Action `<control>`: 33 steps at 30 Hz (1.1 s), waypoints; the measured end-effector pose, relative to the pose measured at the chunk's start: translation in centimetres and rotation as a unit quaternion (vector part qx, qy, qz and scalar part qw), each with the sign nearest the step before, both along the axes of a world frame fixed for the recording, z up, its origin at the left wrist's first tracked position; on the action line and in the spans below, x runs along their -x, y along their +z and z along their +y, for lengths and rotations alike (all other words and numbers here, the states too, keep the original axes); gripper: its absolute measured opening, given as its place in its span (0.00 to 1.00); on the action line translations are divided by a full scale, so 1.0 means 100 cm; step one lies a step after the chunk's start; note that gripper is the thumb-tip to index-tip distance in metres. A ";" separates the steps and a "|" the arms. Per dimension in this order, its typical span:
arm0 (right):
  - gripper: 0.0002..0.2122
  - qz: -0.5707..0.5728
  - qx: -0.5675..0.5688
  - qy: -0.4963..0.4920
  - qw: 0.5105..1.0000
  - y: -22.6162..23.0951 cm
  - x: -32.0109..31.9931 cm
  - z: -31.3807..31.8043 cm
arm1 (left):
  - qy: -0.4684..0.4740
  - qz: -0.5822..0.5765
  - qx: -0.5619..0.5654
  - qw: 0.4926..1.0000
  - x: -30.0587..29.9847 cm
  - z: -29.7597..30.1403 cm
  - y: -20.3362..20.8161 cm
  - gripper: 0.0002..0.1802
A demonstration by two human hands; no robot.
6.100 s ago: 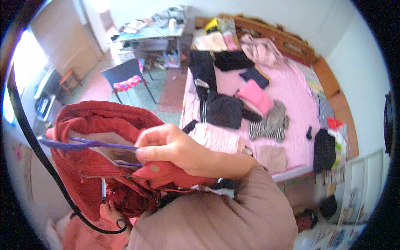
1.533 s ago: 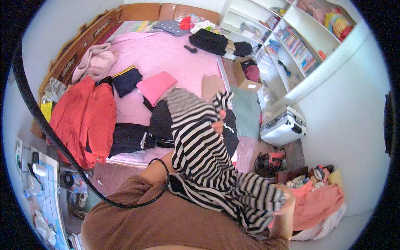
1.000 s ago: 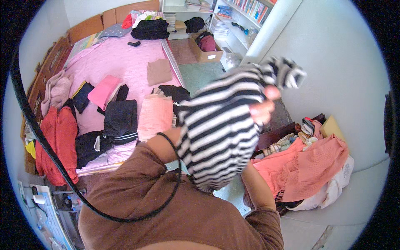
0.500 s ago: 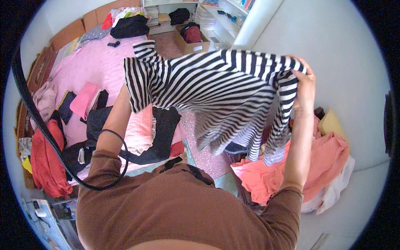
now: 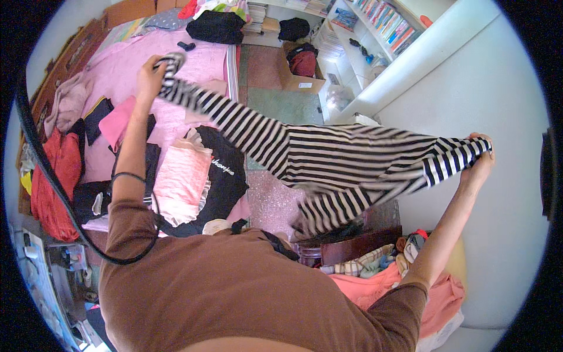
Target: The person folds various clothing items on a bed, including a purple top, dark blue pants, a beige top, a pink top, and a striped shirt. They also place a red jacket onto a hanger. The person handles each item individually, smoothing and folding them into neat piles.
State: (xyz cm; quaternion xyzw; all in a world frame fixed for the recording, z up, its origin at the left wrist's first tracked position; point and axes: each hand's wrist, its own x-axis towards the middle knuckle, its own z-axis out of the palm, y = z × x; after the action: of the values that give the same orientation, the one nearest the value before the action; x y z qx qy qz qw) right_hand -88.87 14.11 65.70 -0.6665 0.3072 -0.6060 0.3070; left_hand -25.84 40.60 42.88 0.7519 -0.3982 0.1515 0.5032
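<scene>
A black-and-white striped long-sleeved shirt (image 5: 352,149) is stretched through the air between my hands. My left hand (image 5: 151,79), over the bed, is closed on the end of one sleeve, which runs taut down to the body of the shirt. Out to the right, by the white wall, my right hand (image 5: 481,161) grips the opposite edge of the shirt. The other sleeve (image 5: 331,211) hangs loose below the body, its tip blurred.
On the left, a pink-sheeted bed (image 5: 135,56) bears a pink ruffled garment (image 5: 183,182), a black garment (image 5: 231,173) and red cloth (image 5: 53,188). Coral cloth (image 5: 375,284) lies lower right. A cardboard box (image 5: 311,85) stands beside bookshelves (image 5: 381,26). A black cable (image 5: 44,158) crosses the left side.
My hands have moved farther apart, the left one up and out over the bed, the right one outward and down. The bunched striped shirt is now pulled out long, one sleeve extended. The view has shifted.
</scene>
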 end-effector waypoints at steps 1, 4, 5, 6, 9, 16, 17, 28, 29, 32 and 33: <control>0.08 -0.017 0.013 0.006 1.000 -0.005 -0.009 -0.016 | 0.053 -0.063 -0.052 0.995 -0.015 0.018 -0.007 0.13; 0.07 -0.035 -0.015 -0.038 0.999 -0.005 -0.049 -0.045 | 0.254 -0.221 -0.217 0.916 -0.016 0.043 -0.034 0.23; 0.07 0.005 -0.004 0.027 1.000 -0.007 -0.058 -0.056 | 0.238 -0.085 -0.181 0.950 -0.006 0.044 -0.056 0.26; 0.07 0.040 0.006 0.091 0.995 -0.006 -0.070 -0.070 | 0.187 -0.084 -0.153 0.967 0.025 0.032 -0.076 0.29; 0.06 0.126 0.119 0.083 0.981 -0.002 -0.157 -0.056 | -0.142 0.061 -0.117 0.981 0.174 -0.033 -0.104 0.40; 0.08 0.239 0.252 0.253 0.903 0.009 -0.249 -0.108 | -0.202 0.136 -0.034 0.969 0.313 -0.165 -0.096 0.25; 0.08 0.267 0.257 0.225 0.901 0.016 -0.250 -0.125 | -0.152 0.197 -0.013 0.968 0.305 -0.180 -0.093 0.21; 0.18 0.051 0.180 0.345 0.920 0.033 -0.302 -0.280 | -0.472 0.750 0.017 0.462 0.341 -0.286 -0.110 0.51; 0.17 0.080 0.209 0.314 0.923 0.040 -0.295 -0.291 | -0.505 0.765 0.108 0.385 0.343 -0.309 -0.102 0.50; 0.15 0.129 0.256 0.288 0.914 0.016 -0.313 -0.339 | -0.455 0.748 0.359 0.323 0.303 -0.356 -0.102 0.44; 0.14 0.153 0.277 0.271 0.909 0.010 -0.314 -0.349 | -0.431 0.744 0.387 0.332 0.279 -0.366 -0.097 0.42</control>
State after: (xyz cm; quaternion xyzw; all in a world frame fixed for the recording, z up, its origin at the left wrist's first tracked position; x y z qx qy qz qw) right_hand -57.44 -20.84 66.75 -0.8670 -0.0219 -0.4507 0.2114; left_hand -53.78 3.96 33.15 -0.0040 -0.0229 -0.5718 0.8200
